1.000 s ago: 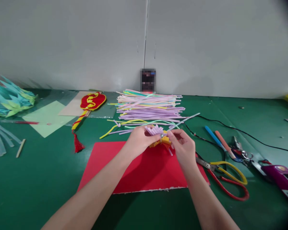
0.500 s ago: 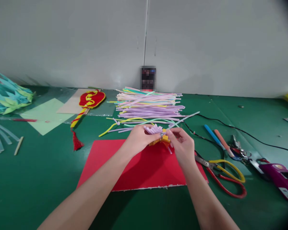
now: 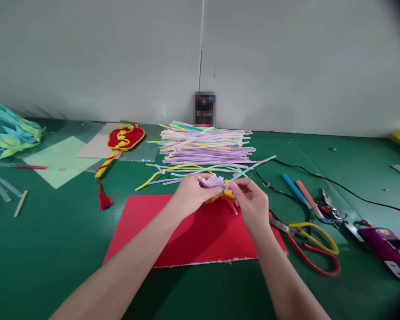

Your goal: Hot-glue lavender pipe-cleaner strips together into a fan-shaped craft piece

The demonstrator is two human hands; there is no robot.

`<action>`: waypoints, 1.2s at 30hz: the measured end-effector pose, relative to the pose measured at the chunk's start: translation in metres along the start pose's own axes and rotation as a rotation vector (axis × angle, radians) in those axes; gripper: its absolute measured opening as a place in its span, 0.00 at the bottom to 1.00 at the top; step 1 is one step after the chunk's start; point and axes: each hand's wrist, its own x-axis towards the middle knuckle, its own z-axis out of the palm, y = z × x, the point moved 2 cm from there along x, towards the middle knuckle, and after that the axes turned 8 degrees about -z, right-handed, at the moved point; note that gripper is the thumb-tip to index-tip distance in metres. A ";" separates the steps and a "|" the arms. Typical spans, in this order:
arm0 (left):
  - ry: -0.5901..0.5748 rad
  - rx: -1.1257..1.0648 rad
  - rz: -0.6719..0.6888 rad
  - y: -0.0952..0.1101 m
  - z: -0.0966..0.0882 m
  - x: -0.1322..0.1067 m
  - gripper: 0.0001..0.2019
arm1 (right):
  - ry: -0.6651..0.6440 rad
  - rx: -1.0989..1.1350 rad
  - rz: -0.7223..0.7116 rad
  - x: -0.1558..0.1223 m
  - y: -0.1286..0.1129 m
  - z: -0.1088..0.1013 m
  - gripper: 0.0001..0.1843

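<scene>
Above the far edge of the red sheet, the left hand grips a folded lilac bundle with an orange piece under it. The right hand meets it, its fingers pinching a pale strand that runs off beyond the sheet. A pile of pipe cleaners lies behind the sheet, scissors lie just right of it, and a tasselled red ornament lies to its far left on the green tabletop.

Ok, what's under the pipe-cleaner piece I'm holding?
A red sheet on the green table; left hand and right hand grip the pipe-cleaner piece, hiding most of its underside.
</scene>
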 end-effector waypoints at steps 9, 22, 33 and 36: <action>-0.001 0.028 0.019 -0.001 0.000 0.001 0.08 | 0.007 0.008 0.002 0.000 -0.001 0.000 0.11; 0.082 0.094 0.053 0.003 -0.003 0.002 0.09 | 0.009 0.046 0.034 0.000 0.000 0.001 0.12; 0.073 0.010 0.055 -0.003 0.001 0.005 0.06 | -0.134 0.215 0.064 -0.001 0.003 0.007 0.11; 0.070 -0.025 0.075 -0.005 0.003 0.006 0.07 | -0.129 0.225 0.087 -0.001 0.004 0.007 0.11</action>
